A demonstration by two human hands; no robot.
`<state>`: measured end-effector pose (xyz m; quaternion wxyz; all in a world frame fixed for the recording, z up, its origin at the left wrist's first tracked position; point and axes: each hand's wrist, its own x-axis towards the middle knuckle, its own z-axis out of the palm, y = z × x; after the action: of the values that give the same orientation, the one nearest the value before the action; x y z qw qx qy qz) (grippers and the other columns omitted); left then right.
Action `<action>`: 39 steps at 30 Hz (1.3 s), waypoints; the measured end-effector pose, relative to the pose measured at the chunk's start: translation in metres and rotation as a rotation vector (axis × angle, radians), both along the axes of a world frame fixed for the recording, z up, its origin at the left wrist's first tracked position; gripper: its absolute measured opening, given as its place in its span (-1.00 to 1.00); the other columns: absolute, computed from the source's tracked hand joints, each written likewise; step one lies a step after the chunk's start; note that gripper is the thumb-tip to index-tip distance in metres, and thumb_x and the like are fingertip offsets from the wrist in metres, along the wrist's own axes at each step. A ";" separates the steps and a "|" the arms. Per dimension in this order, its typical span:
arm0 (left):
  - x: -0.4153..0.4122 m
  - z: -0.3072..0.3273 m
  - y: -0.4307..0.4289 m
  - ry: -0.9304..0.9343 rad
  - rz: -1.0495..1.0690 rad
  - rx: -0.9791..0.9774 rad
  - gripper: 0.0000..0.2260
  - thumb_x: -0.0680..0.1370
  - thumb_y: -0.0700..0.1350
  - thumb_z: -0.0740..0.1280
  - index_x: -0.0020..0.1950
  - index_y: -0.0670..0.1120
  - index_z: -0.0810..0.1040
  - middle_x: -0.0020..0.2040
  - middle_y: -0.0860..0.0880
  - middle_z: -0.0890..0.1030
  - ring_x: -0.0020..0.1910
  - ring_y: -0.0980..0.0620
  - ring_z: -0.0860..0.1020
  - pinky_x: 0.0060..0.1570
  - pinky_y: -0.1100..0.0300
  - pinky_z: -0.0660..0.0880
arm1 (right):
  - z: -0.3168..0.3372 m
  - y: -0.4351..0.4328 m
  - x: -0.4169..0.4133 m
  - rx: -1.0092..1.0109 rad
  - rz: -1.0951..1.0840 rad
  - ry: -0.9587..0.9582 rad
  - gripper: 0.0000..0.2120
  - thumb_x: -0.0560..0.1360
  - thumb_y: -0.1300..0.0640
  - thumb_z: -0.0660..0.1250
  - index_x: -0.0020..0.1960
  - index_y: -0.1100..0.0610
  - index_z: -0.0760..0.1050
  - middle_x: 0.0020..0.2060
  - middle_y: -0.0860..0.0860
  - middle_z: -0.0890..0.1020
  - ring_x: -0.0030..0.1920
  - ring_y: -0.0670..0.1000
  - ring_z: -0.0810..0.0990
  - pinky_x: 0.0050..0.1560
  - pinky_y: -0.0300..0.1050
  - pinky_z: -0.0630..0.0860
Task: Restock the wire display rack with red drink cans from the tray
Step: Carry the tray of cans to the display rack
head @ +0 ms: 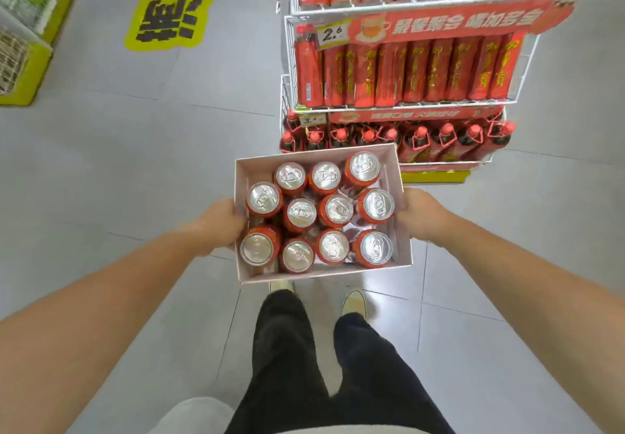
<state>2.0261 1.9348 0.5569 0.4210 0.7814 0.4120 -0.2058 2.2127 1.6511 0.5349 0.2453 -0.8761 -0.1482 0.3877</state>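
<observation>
I carry a shallow cardboard tray (398, 176) at waist height in front of me. Several red drink cans (301, 213) with silver tops stand upright in it. My left hand (221, 222) grips the tray's left wall and my right hand (421, 214) grips its right wall. Just beyond the tray stands the white wire display rack (287, 61). Its two upper shelves hold rows of tall red cans (416, 72), and the bottom shelf holds red-capped bottles (419, 137).
Grey tiled floor surrounds the rack. A yellow floor sticker (172, 4) with black characters lies to the left. A green and yellow display (23, 28) stands at the far left edge. My legs and shoes (353, 301) are below the tray.
</observation>
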 end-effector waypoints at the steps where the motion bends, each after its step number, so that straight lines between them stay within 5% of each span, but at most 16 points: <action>1: 0.011 -0.014 0.012 -0.003 -0.007 -0.003 -0.82 0.65 -0.16 0.19 -0.12 -0.08 0.50 -0.21 -0.11 0.62 -0.34 -0.01 0.59 -0.53 0.24 0.51 | -0.010 0.010 0.007 -0.017 0.004 -0.004 -0.85 0.53 0.27 0.25 -0.05 0.26 0.60 -0.10 0.23 0.67 -0.07 0.27 0.62 -0.08 0.09 0.60; 4: 0.043 -0.064 0.047 0.014 -0.072 -0.029 -0.77 0.68 -0.07 0.18 -0.13 -0.10 0.50 -0.23 -0.11 0.62 -0.36 -0.02 0.59 -0.52 0.22 0.52 | -0.055 0.033 0.019 -0.075 -0.045 0.001 -0.72 0.57 0.32 0.19 -0.28 0.09 0.36 -0.30 0.08 0.52 -0.25 0.10 0.50 -0.26 -0.15 0.38; 9: 0.081 -0.184 0.094 0.068 -0.143 -0.060 -0.77 0.65 -0.03 0.24 -0.10 -0.12 0.57 -0.21 -0.12 0.68 -0.27 -0.13 0.67 -0.36 0.04 0.63 | -0.176 0.062 0.031 -0.064 -0.071 0.043 -0.87 0.59 0.30 0.24 0.05 0.33 0.54 -0.11 0.14 0.60 -0.11 0.14 0.57 -0.31 -0.35 0.41; 15: 0.111 -0.354 0.121 0.122 -0.191 -0.084 -0.86 0.60 -0.06 0.30 -0.01 -0.08 0.60 -0.14 -0.08 0.71 -0.15 -0.13 0.70 -0.17 -0.06 0.67 | -0.347 0.074 0.047 -0.042 -0.157 0.076 -0.82 0.57 0.35 0.25 0.07 0.40 0.58 -0.01 0.27 0.68 -0.12 0.11 0.60 -0.24 -0.44 0.46; 19: 0.123 -0.450 0.121 0.129 -0.197 -0.098 -0.90 0.58 -0.18 0.32 -0.04 -0.12 0.63 -0.14 -0.16 0.71 -0.17 -0.20 0.70 -0.31 -0.03 0.67 | -0.443 0.074 0.055 -0.131 -0.122 0.051 -0.78 0.64 0.23 0.15 0.17 0.31 0.48 0.00 0.22 0.60 -0.03 0.21 0.57 -0.03 -0.05 0.48; 22: 0.126 -0.506 0.114 0.122 -0.163 -0.127 -0.93 0.57 -0.26 0.34 -0.03 -0.16 0.63 -0.14 -0.17 0.69 -0.22 -0.15 0.68 -0.40 0.08 0.63 | -0.497 0.073 0.062 -0.176 -0.116 0.037 -0.86 0.62 0.27 0.16 0.06 0.30 0.47 -0.12 0.18 0.52 -0.12 0.18 0.49 -0.09 -0.05 0.41; 26: 0.124 -0.573 0.110 0.121 -0.167 -0.168 -0.89 0.58 -0.27 0.32 -0.04 -0.12 0.63 -0.16 -0.13 0.70 -0.29 -0.04 0.67 -0.47 0.19 0.55 | -0.552 0.073 0.067 -0.154 -0.080 0.008 -0.86 0.49 0.40 0.21 -0.10 0.40 0.55 -0.21 0.25 0.60 -0.14 0.30 0.62 -0.17 0.09 0.54; 39: 0.138 -0.672 0.122 0.061 -0.127 -0.145 -0.92 0.59 -0.21 0.34 -0.02 -0.09 0.63 -0.13 -0.14 0.69 -0.27 -0.08 0.66 -0.49 0.20 0.55 | -0.650 0.079 0.090 -0.149 -0.100 -0.033 -0.83 0.54 0.16 0.30 0.06 0.22 0.56 -0.03 0.16 0.67 -0.02 0.22 0.63 0.02 0.12 0.61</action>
<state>2.1639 2.0568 -0.1154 0.4500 0.7668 0.3581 -0.2852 2.3029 1.7304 -0.1155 0.1962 -0.9044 -0.0788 0.3706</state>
